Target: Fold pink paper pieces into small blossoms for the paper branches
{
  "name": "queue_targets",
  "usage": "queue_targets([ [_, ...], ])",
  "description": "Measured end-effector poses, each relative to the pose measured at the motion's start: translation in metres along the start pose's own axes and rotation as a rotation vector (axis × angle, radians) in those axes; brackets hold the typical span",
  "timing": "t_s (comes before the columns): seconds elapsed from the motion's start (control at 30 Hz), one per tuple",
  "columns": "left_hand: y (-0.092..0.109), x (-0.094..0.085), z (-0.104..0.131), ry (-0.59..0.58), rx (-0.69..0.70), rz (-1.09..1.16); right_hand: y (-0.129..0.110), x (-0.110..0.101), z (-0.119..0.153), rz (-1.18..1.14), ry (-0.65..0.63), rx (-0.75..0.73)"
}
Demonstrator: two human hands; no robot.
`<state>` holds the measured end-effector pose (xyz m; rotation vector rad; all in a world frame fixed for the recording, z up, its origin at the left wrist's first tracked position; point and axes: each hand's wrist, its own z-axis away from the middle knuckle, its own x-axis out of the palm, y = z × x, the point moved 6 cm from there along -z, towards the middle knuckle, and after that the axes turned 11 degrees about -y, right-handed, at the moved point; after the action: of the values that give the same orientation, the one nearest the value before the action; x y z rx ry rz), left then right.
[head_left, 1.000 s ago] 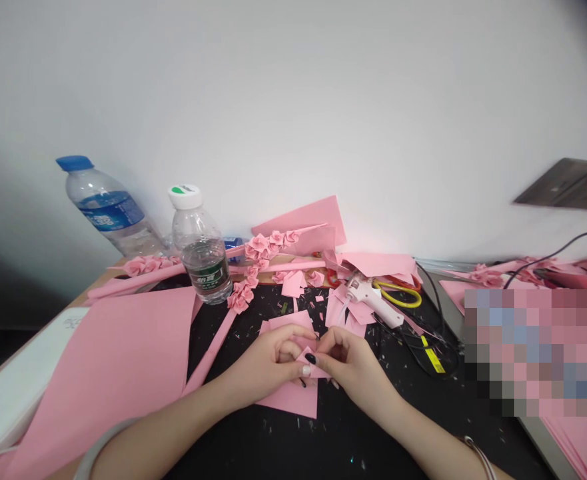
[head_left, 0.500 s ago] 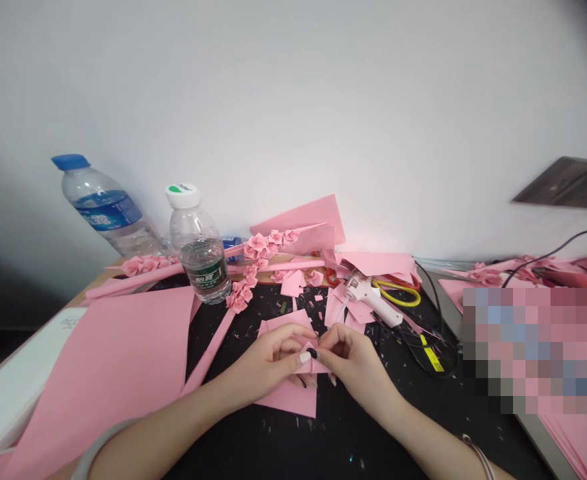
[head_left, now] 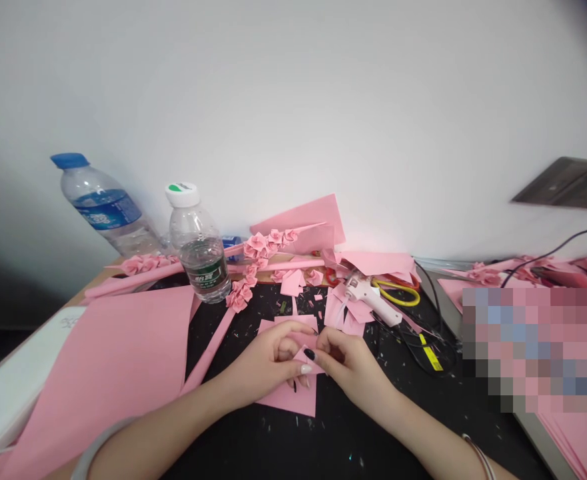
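Between my hands is a small piece of folded pink paper [head_left: 315,368]. My left hand [head_left: 273,360] pinches it from the left, thumb on top and fingers curled beneath. From the right, my right hand [head_left: 346,357] grips its upper edge, with the dark-nailed thumb pressed on the paper. Fingers cover part of the folds. Below them lies a larger pink paper sheet [head_left: 288,400] on the black mat [head_left: 273,447]. Just beyond my hands is a pink stem with folded paper flowers [head_left: 240,297], beside scattered paper scraps [head_left: 293,283].
A pale glue gun [head_left: 373,300] and yellow-handled scissors [head_left: 398,293] lie beyond my right hand among black cables. A water bottle [head_left: 200,257] and a blue-capped bottle [head_left: 108,207] stand at the back left. Large pink sheets [head_left: 118,347] cover the left side.
My left thumb has slid slightly down along the folded paper, and the left fingers beneath have shifted. My right thumb has moved a little left; both hands keep hold.
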<state>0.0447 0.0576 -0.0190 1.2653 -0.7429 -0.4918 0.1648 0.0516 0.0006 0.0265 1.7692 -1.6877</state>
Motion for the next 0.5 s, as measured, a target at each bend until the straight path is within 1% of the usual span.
queue_targets([
  [0.1, 0.004, 0.002, 0.001, -0.015, -0.004, 0.001, -0.005, 0.001, 0.0, 0.065, -0.051, -0.042],
  [0.2, 0.006, 0.003, 0.001, -0.031, 0.001, 0.01, -0.01, 0.002, 0.001, 0.071, -0.081, -0.067],
  [0.33, 0.006, 0.003, 0.001, -0.036, 0.004, 0.017, -0.014, 0.004, 0.002, 0.069, -0.099, -0.086],
  [0.5, 0.004, 0.0, 0.001, -0.037, -0.03, -0.023, -0.013, 0.004, 0.001, 0.051, -0.104, -0.081],
])
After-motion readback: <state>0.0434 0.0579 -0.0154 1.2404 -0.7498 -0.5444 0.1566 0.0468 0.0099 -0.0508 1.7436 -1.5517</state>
